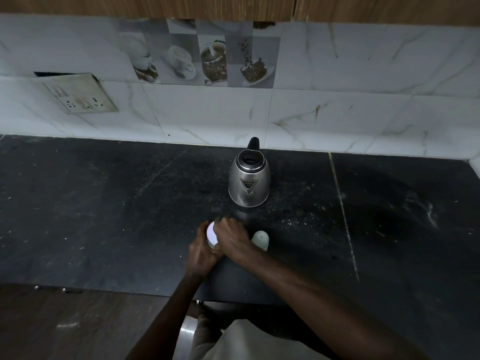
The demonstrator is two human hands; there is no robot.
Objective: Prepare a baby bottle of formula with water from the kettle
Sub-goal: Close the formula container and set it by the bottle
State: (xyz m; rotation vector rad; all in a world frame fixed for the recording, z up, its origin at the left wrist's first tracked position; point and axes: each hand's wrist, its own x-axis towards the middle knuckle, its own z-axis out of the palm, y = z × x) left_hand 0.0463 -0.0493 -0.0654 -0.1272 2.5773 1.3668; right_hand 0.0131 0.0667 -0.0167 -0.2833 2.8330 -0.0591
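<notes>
A round formula tin with a white lid [211, 233] stands on the dark stone counter [104, 203]. My left hand [201, 252] wraps around the tin's side. My right hand [231, 235] grips the lid from above and hides most of it. Just right of my hands stands a pale green capped baby bottle [261, 239], upright and untouched. Behind them, near the wall, sits a steel kettle [249, 180] with a black lid and handle, its spout facing me.
A white marble-tiled wall [337, 113] runs along the back of the counter. A switch and socket plate [80, 94] is on the wall at the left. The counter's front edge [130, 291] drops to a dark floor.
</notes>
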